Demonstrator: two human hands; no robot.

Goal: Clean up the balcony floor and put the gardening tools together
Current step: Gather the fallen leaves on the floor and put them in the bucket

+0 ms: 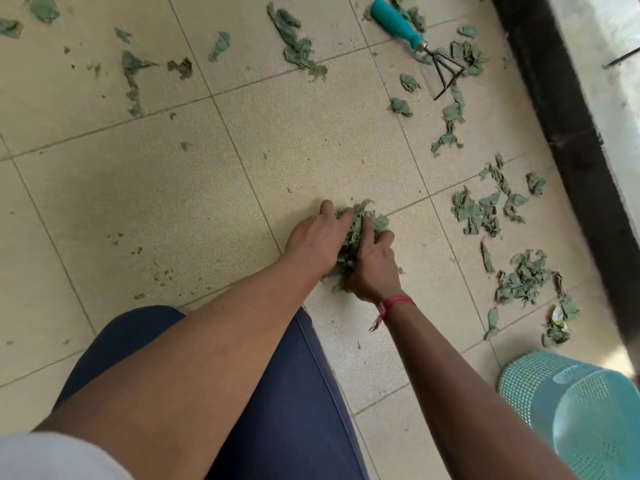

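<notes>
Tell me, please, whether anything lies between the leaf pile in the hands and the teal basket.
Nothing visible does. The left hand and right hand grip the leaf pile; only bare floor tile lies between it and the teal basket. Loose leaves lie off to the side, near the dark sill.

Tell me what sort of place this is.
Probably a home balcony: a tiled floor strewn with dry leaves, a rake lying on it, and a dark frame with glass along one edge.
</notes>
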